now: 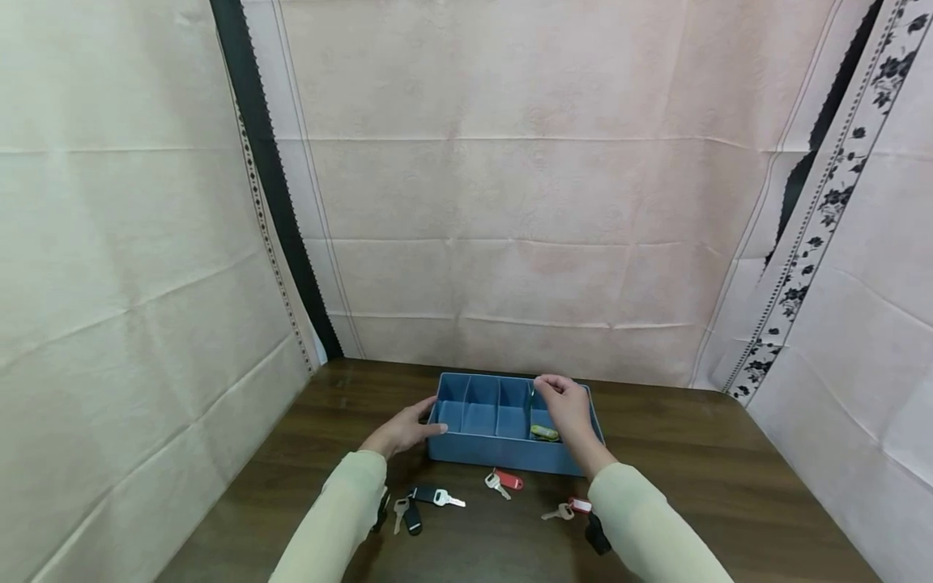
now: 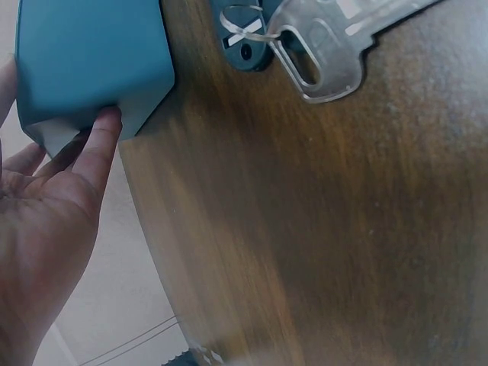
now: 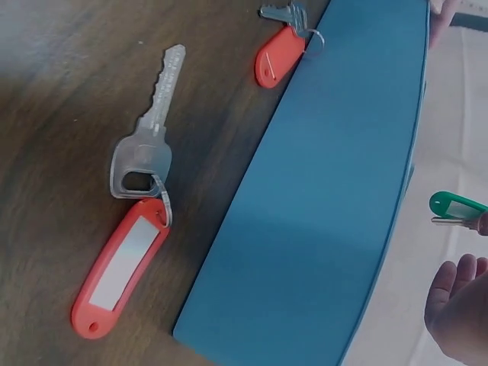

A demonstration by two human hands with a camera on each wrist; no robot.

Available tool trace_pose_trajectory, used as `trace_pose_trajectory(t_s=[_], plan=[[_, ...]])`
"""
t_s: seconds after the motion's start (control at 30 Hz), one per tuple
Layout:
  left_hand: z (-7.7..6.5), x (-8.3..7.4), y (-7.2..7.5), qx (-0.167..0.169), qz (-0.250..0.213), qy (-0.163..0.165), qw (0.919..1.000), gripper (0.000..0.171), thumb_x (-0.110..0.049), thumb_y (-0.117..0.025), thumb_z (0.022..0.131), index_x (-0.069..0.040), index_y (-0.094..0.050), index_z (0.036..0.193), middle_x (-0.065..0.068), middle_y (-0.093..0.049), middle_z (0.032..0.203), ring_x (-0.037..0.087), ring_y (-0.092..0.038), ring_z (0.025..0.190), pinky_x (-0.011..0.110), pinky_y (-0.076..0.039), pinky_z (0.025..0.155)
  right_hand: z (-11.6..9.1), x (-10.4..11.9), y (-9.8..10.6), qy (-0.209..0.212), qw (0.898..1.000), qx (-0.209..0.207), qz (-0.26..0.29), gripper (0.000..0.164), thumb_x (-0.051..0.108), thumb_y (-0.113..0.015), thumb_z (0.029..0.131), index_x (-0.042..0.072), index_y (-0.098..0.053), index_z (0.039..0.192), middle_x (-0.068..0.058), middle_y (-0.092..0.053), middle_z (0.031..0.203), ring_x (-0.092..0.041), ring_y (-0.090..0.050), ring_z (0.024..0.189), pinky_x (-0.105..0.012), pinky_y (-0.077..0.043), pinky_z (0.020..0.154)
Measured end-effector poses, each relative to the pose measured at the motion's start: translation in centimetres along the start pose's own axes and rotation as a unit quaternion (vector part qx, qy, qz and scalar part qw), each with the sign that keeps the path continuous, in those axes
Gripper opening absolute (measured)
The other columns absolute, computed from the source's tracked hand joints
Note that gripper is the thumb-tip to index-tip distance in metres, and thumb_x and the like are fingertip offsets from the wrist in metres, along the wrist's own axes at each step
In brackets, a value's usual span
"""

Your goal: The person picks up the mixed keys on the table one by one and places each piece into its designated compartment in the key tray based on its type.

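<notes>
A blue divided box (image 1: 503, 449) stands on the table, its compartments facing up. My left hand (image 1: 404, 429) holds its left end, thumb at the front rim; in the left wrist view the fingers of the left hand (image 2: 57, 191) lie against the end wall. Above the right part of the box, my right hand (image 1: 564, 409) pinches a key with a green tag (image 3: 454, 206), mostly hidden in the head view. Inside the right compartment lies a yellow-green key tag (image 1: 544, 433). In front of the box are a key with a red tag (image 1: 508, 479) and another red-tagged key (image 3: 122, 263).
Keys with dark tags (image 1: 426, 495) lie at the front left of the wooden table (image 1: 452, 559). A black tag (image 1: 597, 534) sits beside the right sleeve. Pale cloth (image 1: 496, 202) hangs behind the table and on both sides.
</notes>
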State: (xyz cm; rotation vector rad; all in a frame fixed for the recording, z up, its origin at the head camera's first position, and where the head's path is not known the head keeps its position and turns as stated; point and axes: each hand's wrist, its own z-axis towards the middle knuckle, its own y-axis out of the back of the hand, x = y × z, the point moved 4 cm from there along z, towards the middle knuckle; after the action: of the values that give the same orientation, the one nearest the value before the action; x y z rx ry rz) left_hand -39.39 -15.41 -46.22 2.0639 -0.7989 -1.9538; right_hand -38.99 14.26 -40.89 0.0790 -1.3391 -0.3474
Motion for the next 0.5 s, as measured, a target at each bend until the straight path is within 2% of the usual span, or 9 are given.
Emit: trace_pose_trajectory(t_s=[0.37,0.5], plan=[[-0.1,0.0,0.0,0.000,-0.004,-0.002,1.0000,0.072,-0.024,-0.066,0.097,-0.012,-0.028,0.157,0.023,-0.032,0.156,0.046,-0.040,0.135,0.056,-0.045,0.099,1.5,-0.4,-0.7,-0.024,0.999,-0.020,-0.016,0.029,0.030,-0.066,0.097,0.006,-0.074,0.109,-0.011,-0.068,0.116,-0.027,-0.059,0.108,-0.046,-0.047,0.092],[-0.2,0.1,0.0,-0.001,-0.003,0.000,1.0000,0.071,-0.025,-0.066,0.097,-0.013,-0.029,0.157,0.022,-0.032,0.156,0.046,-0.040,0.135,0.057,-0.045,0.099,1.8,-0.4,-1.4,-0.032,0.999,-0.014,-0.014,0.029,0.032,-0.066,0.096,0.007,-0.074,0.110,-0.011,-0.068,0.116,-0.028,-0.059,0.110,-0.048,-0.048,0.094]])
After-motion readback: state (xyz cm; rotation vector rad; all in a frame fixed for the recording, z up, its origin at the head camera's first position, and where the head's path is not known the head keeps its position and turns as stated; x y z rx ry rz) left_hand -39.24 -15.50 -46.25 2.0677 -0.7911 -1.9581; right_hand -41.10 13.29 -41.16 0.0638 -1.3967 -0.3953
